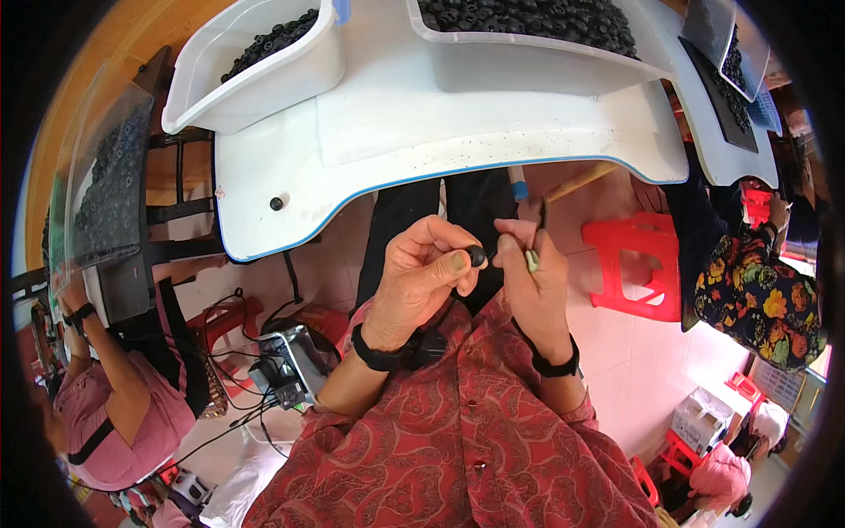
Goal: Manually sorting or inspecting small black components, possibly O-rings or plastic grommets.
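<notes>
In front of my shirt, my left hand pinches a small round black part between thumb and fingertips. Close beside it on the right, my right hand is closed around a slim tool. A dark narrow end of the tool points up toward the table, and a pale green bit shows at my fingers; its exact kind cannot be made out. Both hands are just below the near edge of the white table. Another small black part lies alone on the table's left side.
A white bin and a wide clear tub of small black parts stand on the table. A red stool is at right. People sit at both sides, and cables hang at left.
</notes>
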A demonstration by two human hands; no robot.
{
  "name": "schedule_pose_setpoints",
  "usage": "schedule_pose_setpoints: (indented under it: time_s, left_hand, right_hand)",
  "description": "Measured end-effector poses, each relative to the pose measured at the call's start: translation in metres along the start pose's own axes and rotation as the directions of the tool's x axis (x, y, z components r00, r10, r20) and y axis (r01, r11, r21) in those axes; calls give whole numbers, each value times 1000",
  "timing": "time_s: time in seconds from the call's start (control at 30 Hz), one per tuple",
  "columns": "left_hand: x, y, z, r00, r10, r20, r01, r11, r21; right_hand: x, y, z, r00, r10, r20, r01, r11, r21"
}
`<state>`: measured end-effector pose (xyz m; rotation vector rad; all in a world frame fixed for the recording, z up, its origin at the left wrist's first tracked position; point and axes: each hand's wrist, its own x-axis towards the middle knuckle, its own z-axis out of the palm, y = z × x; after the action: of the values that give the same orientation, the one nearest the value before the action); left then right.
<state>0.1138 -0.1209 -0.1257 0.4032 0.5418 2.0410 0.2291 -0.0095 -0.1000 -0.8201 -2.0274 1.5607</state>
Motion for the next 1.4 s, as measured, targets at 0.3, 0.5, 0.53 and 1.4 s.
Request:
schedule_pose_setpoints:
  time_s: [0.3,0.5,0.53,1.4]
  left_hand:
    - [-3,0,3,978,-57,-202,71,995,66]
    - [-3,-2,1,966,-49,-253,78,991,105]
    - [-3,-3,1,968,-33,-250,66,990,127]
    - [-4,-3,3,981,-84,-173,74,995,-63]
  right_hand:
    - [-6,-21,3,994,23,111,-57,947,315]
    - [-8,-8,14,988,-145,-48,151,971,185]
    - [-8,-7,15,983,-172,-66,180,974,136]
    - [-6,-17,8,938,-311,152,344,795,-499]
